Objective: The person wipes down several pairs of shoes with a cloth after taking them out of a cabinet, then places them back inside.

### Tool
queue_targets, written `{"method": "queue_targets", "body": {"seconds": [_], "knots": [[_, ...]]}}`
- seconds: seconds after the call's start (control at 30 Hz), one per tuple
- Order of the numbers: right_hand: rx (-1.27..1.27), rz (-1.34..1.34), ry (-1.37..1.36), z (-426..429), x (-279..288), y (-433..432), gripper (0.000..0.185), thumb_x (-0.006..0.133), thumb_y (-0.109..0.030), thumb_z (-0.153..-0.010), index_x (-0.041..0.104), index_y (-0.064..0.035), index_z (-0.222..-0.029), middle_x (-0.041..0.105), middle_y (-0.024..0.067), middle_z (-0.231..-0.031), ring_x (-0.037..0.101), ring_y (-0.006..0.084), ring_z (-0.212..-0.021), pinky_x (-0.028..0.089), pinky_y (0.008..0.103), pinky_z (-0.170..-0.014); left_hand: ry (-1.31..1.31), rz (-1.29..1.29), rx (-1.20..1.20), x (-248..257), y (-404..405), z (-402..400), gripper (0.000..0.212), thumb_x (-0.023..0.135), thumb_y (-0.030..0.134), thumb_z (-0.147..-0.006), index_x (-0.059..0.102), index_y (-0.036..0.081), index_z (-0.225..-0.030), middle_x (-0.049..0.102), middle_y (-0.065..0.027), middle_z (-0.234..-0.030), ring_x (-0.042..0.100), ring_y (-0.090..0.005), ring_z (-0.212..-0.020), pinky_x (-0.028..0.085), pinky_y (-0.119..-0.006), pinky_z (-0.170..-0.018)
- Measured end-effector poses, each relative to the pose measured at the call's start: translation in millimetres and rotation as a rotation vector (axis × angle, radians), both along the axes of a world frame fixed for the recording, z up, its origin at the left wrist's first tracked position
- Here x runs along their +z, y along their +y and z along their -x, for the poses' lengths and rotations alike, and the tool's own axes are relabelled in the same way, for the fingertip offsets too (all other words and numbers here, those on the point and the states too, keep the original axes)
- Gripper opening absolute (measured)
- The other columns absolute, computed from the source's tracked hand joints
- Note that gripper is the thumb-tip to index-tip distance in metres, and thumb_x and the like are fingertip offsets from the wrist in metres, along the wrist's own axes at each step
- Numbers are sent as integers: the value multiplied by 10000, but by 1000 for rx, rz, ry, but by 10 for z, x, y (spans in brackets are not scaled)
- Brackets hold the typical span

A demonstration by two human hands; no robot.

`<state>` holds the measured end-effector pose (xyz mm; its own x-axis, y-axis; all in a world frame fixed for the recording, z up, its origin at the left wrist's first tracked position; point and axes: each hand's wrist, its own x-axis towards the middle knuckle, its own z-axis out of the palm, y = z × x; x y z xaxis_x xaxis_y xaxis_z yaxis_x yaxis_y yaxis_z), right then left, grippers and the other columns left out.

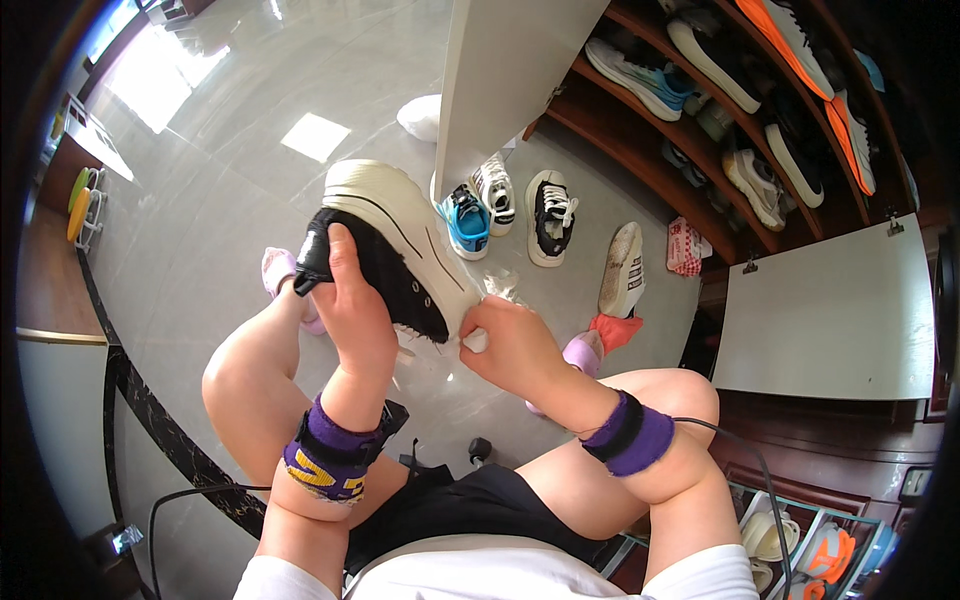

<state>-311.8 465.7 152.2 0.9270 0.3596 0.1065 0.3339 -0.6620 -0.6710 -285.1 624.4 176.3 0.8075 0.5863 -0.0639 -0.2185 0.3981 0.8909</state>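
My left hand (352, 300) grips a black canvas sneaker with a thick white sole (409, 240) by its heel, holding it up with the sole's side showing. At the toe end, my right hand (506, 341) pinches a small white wipe or tissue (475, 340) against or close to the sole's edge. Beyond the hands, a blue shoe (466, 221), a white sneaker (495, 191) and a black sneaker with white laces (551, 217) stand on the floor. A white shoe (622, 270) lies further right, by a coral cloth (616, 330).
An open shoe cabinet (652, 180) with several shoes is at the upper right, its white doors (825, 315) swung out. A red-and-white packet (684, 247) lies by its base. A slipper rack (810, 540) is at the lower right. Cables run from both wristbands.
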Motion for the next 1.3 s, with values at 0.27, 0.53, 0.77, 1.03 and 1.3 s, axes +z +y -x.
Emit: {"method": "queue_targets", "body": {"seconds": [0.27, 0.53, 0.77, 1.03, 1.3], "knots": [[-30, -263, -273, -270, 236, 89, 162, 712, -9, -714, 637, -57, -850, 599, 74, -866, 612, 268, -742, 491, 329, -627, -21, -75, -81, -14, -161, 88, 297, 540, 245, -957, 564, -15, -1100, 596, -68, -1003, 579, -135, -878, 485, -269, -765], [-18, -173, -151, -151, 95, 48, 163, 712, -20, -681, 626, -56, -816, 596, 84, -825, 611, 285, -738, 487, 344, -631, -8, 19, -135, 8, -133, 122, 264, 533, 237, -962, 560, -1, -1073, 596, -55, -971, 586, -126, -844, 490, -264, -729], [-2, 95, 60, 26, -12, -8, 159, 712, -49, -667, 617, -64, -794, 597, 90, -819, 610, 304, -739, 480, 364, -641, -33, -77, -43, -11, -44, 37, 260, 498, 240, -972, 557, 1, -1055, 596, -63, -948, 590, -124, -802, 493, -261, -698], [-44, -251, -227, -259, 211, 53, 144, 706, -51, -704, 616, -64, -815, 587, 84, -832, 607, 299, -718, 491, 358, -637, -76, -94, -108, -40, -269, 169, 274, 542, 213, -957, 573, -39, -1061, 590, -62, -995, 557, -127, -881, 472, -268, -767], [-89, -217, -61, -158, 200, 77, 140, 713, -40, -679, 614, -27, -777, 602, 101, -783, 595, 280, -657, 466, 341, -588, -45, 18, -90, -43, -186, 140, 279, 527, 242, -958, 551, -3, -1090, 608, -73, -973, 601, -146, -856, 500, -266, -726]]}}
